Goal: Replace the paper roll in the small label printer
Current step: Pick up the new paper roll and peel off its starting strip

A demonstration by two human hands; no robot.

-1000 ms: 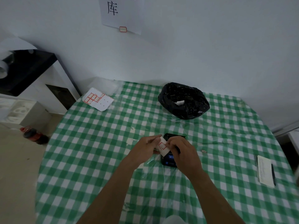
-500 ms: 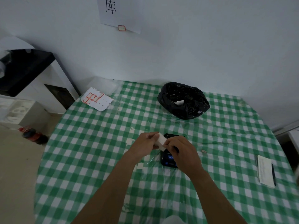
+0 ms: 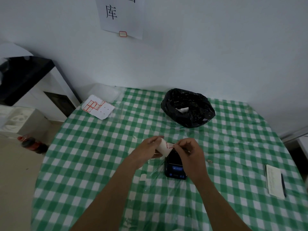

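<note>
A small black label printer (image 3: 175, 165) with a blue front panel lies on the green checked table (image 3: 93, 147), just below my hands. My left hand (image 3: 148, 147) grips a white paper roll (image 3: 164, 147) with red-edged labels, held above the printer's far end. My right hand (image 3: 190, 150) pinches the loose end of the roll between thumb and fingers. The printer's upper part is hidden behind the roll and my right hand.
A black plastic bag (image 3: 187, 108) with a white scrap inside sits at the back. A sheet of red-edged labels (image 3: 98, 106) lies at the back left. A notepad with a pen (image 3: 275, 181) lies at the right. Clear film covers the tablecloth.
The roll has turned in my hands: its labelled face shows again, and my right hand has moved to pinch the loose end at the roll's right side.
</note>
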